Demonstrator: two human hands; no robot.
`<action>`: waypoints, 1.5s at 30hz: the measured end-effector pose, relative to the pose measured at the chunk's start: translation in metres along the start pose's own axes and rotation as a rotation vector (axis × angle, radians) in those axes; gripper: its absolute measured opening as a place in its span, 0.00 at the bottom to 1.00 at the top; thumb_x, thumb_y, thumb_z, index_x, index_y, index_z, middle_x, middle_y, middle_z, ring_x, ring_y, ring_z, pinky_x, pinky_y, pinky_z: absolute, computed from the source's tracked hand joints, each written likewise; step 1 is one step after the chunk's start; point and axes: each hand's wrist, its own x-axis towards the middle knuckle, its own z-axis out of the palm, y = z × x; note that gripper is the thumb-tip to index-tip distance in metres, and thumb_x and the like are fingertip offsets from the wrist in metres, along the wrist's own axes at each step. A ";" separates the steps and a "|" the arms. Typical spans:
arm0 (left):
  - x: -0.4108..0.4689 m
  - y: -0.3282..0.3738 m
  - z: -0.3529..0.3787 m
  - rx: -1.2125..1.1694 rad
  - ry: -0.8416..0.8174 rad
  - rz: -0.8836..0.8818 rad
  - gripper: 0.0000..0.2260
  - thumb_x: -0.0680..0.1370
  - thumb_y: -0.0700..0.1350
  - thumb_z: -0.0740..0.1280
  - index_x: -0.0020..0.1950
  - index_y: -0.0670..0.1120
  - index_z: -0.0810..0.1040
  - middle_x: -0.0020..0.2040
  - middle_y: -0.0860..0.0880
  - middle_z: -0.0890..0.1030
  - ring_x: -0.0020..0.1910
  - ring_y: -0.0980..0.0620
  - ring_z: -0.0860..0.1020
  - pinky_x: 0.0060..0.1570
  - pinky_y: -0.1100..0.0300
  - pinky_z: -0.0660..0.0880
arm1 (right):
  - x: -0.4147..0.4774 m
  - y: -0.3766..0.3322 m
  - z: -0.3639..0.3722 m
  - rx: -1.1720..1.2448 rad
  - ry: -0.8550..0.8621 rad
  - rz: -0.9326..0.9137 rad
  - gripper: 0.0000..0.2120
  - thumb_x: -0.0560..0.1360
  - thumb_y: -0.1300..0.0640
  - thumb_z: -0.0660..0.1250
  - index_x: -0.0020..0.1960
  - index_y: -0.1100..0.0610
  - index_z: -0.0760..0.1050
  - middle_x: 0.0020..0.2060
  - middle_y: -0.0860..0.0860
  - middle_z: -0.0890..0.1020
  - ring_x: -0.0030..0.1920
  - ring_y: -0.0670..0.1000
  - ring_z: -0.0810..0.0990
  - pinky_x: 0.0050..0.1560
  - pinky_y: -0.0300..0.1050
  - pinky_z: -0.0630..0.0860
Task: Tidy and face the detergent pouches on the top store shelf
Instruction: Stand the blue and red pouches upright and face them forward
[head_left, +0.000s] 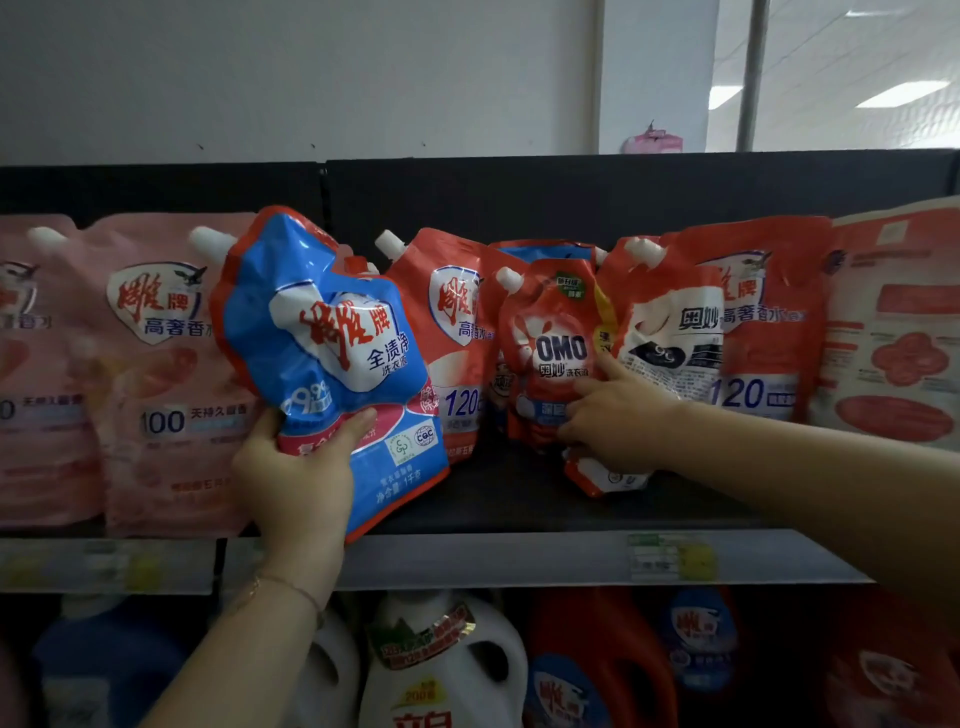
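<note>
Top shelf (519, 499), black, carries a row of standing spout pouches: pink pouches (166, 374) at the left end, red pouches (769, 332) from the middle to the right end, all along the back. Lower shelf below holds detergent bottles (447, 665). Blue pouch (322, 332) is lifted and tilted left, front label facing out, its bottom corner hanging over the shelf's front edge, just in front of the pink and red ones. Left hand (296, 467) grips its lower edge, thumb curled on the front, fingers behind. Small red OMO pouch (550, 343) stands mid-shelf, facing out. Right hand (618, 410) is against its lower right side, forefinger straight, other fingers curled on the pouch; can't tell if it actually grips. Thin bracelet (291, 587) on the left wrist.
</note>
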 end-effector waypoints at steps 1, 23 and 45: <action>-0.001 -0.003 -0.002 0.008 0.002 -0.006 0.16 0.63 0.46 0.80 0.46 0.54 0.79 0.44 0.61 0.80 0.47 0.55 0.80 0.53 0.47 0.78 | 0.003 0.000 -0.003 0.006 -0.034 0.006 0.15 0.79 0.48 0.60 0.64 0.46 0.73 0.60 0.45 0.77 0.67 0.51 0.67 0.71 0.60 0.48; 0.007 -0.017 -0.018 0.113 -0.213 0.026 0.19 0.62 0.46 0.80 0.50 0.48 0.80 0.44 0.58 0.82 0.44 0.63 0.79 0.42 0.67 0.74 | 0.099 -0.029 -0.081 -0.306 0.284 -0.054 0.37 0.77 0.39 0.58 0.78 0.51 0.47 0.78 0.52 0.51 0.77 0.56 0.43 0.74 0.54 0.36; 0.009 -0.021 -0.016 0.084 -0.181 -0.033 0.18 0.61 0.45 0.81 0.46 0.53 0.79 0.43 0.57 0.82 0.44 0.56 0.81 0.47 0.54 0.78 | 0.061 -0.009 -0.023 -0.038 0.115 0.097 0.18 0.80 0.55 0.56 0.68 0.45 0.65 0.62 0.49 0.77 0.66 0.55 0.71 0.72 0.63 0.40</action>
